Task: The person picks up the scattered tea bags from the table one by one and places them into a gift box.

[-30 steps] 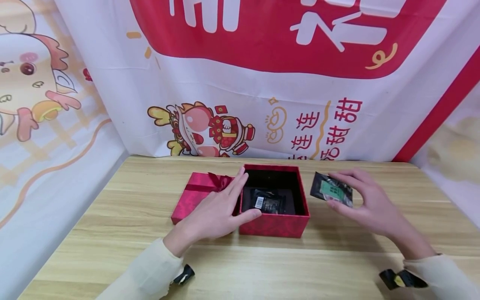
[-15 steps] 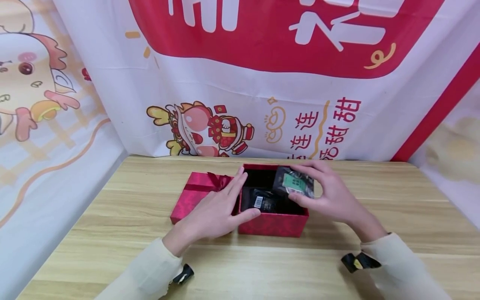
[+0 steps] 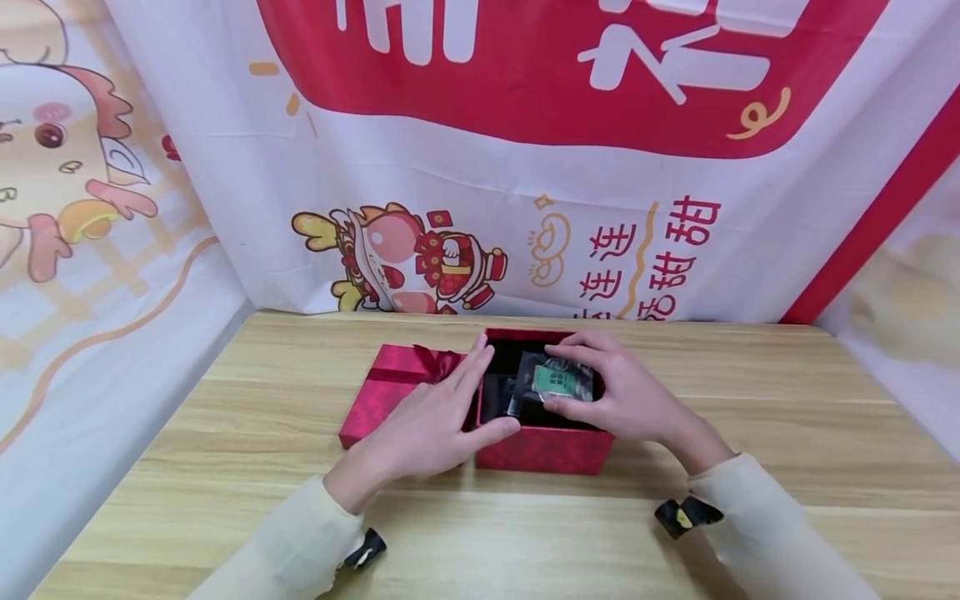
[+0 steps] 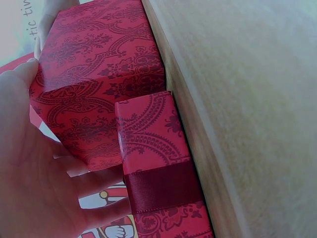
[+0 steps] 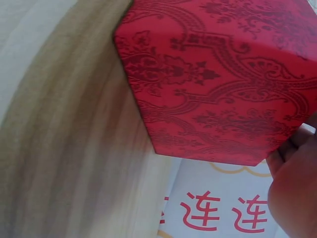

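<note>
A red patterned gift box [image 3: 543, 451] stands on the table with its top off and a black inside. In the head view my right hand [image 3: 618, 392] pinches a black sachet with a green label [image 3: 555, 382] by its edges, over the box's mouth. Below it, partly covered, another black sachet [image 3: 513, 405] with a barcode shows inside the box. My left hand [image 3: 431, 425], fingers extended, rests against the box's left rim; in the left wrist view its thumb touches the box edge. My right hand's fingers are mostly hidden behind the box in the right wrist view.
The red box lid [image 3: 378, 400] with a dark ribbon bow [image 3: 438, 362] lies left of the box, under the left hand. A printed cloth backdrop [image 3: 480, 192] hangs behind the wooden table [image 3: 480, 533].
My right hand has carried the green-labelled sachet leftward from beside the box to over its opening. My left hand and the box have stayed in place.
</note>
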Motion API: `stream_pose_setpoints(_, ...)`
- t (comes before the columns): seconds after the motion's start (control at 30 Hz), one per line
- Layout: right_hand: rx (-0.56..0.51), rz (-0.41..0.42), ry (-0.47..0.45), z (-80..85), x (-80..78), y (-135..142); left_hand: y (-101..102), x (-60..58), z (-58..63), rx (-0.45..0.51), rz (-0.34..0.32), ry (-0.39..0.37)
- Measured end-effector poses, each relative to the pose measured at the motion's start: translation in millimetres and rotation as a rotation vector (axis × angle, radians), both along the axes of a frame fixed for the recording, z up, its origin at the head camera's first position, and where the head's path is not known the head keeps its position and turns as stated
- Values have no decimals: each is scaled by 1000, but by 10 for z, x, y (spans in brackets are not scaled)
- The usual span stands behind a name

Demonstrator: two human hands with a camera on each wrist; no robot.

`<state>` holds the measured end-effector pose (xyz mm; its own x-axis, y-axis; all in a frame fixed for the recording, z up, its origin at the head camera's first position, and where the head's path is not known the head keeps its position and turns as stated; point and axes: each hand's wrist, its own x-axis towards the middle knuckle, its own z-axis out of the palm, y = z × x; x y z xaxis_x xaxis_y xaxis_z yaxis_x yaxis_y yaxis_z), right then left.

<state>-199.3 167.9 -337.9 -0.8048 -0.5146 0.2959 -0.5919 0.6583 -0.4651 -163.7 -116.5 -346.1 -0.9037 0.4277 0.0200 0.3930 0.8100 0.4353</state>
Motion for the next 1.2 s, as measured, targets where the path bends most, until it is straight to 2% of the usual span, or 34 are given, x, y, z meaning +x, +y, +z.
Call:
stream_pose_setpoints(0.27,99,26,-7,16,-6,-29,7,6,0,-13,-6,10)
stream_pose_setpoints(0.67,138,29,5,27,-8,-33,0,9,6,-13,-15,14)
stream_pose_setpoints(0.77,118,22,-13,35,12,-9,8,10,4,-12,-17,9)
stream_pose_setpoints(0.87,67,-22,-8,37,37,30,11,7,1,-9,-20,1)
stream_pose_setpoints(0.97,55,-114,35,49,65,93,10,8,-3,3,-21,-2)
stream_pose_setpoints(1.07,106,-225,84,78,78,180,3,17,11,10,-14,10)
stream_pose_setpoints(1.2,215,-352,77,113,80,306,-7,29,58,-24,16,46)
